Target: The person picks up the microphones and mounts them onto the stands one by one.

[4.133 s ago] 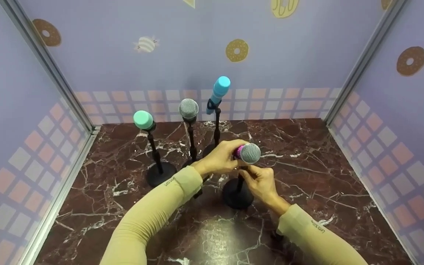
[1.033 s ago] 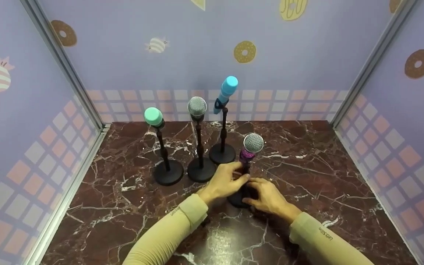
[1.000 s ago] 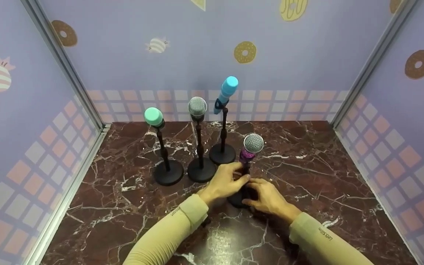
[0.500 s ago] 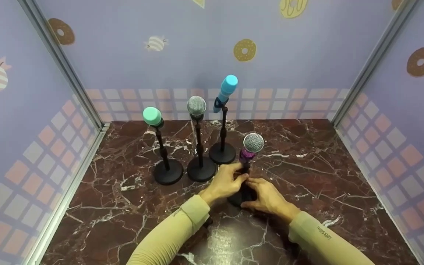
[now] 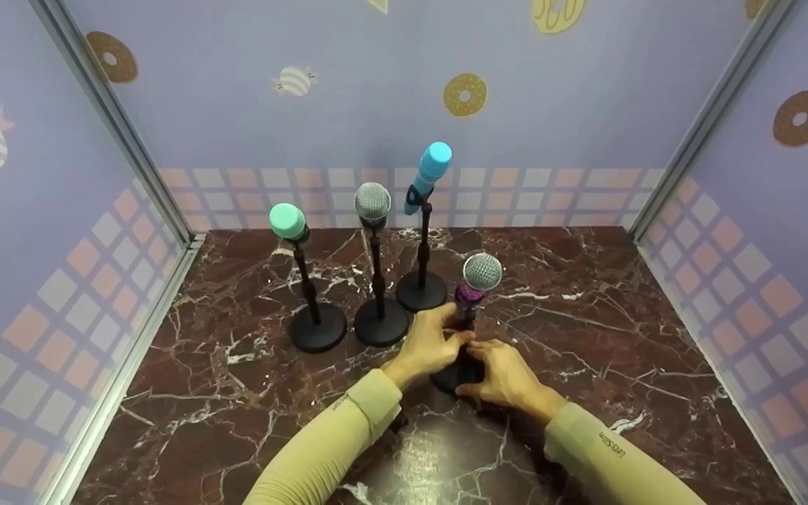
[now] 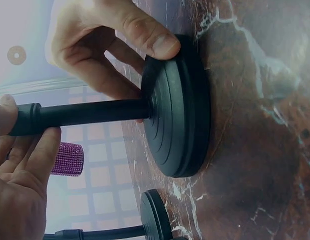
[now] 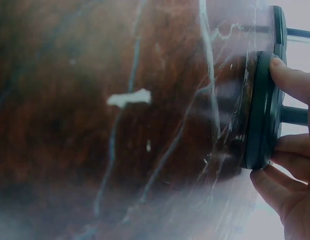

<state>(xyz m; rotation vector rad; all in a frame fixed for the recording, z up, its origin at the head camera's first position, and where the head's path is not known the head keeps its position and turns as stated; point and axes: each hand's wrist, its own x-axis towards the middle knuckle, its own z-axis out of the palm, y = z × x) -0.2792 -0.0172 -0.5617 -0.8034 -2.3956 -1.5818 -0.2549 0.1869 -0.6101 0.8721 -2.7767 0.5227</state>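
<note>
A microphone with a silver mesh head [image 5: 482, 271] and a purple glittering handle [image 5: 470, 294] stands tilted in a black desktop microphone stand. My left hand [image 5: 428, 346] grips the stand's pole; in the left wrist view its fingers [image 6: 37, 160] wrap the thick black collar. Lower down, my right hand [image 5: 509, 375] holds the round base [image 6: 177, 115], thumb on the rim and fingers at the far side. The right wrist view shows that thumb [image 7: 290, 80] and the fingertips on opposite edges of the base [image 7: 262, 115]. The hands hide much of the pole in the head view.
Three more microphones on black stands are behind and to the left: mint green [image 5: 287, 221], silver-headed [image 5: 372, 201] and light blue [image 5: 435, 163]. Patterned walls [image 5: 376, 105] enclose the dark red marbled table [image 5: 572, 308] at the back and both sides.
Both hands have come down from the microphone and upper stand to the lower pole and base. The microphone's silver head now sits slightly farther back. Over the last second almost nothing moved.
</note>
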